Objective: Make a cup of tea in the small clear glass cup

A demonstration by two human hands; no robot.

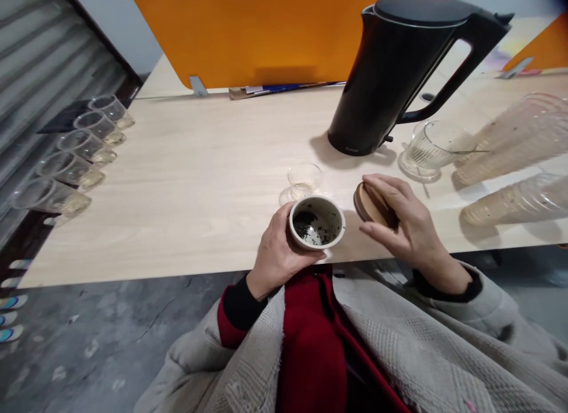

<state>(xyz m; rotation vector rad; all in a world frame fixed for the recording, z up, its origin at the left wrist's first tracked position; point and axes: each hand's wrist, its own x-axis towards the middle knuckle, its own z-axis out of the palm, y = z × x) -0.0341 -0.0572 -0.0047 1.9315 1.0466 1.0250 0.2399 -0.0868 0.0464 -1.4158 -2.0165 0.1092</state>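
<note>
My left hand (pixel 277 247) is wrapped round a pale ceramic cup (pixel 328 213), tilted so that its inside shows. Dark tea leaves (pixel 306 225) cling to its bottom and wall. To the right, my right hand (pixel 406 220) grips a round wooden lid (pixel 375 206) by its edges, apart from the cup. Just behind the cup stands a small clear plastic cup (pixel 304 177) with a little pale liquid at its base.
A black electric kettle (pixel 390 76) stands behind my right hand. Right of it are a ribbed glass (pixel 428 147) and stacks of plastic cups (pixel 515 203). Several clear cups (pixel 84 147) line the table's left edge. An orange divider (pixel 248 34) borders the back.
</note>
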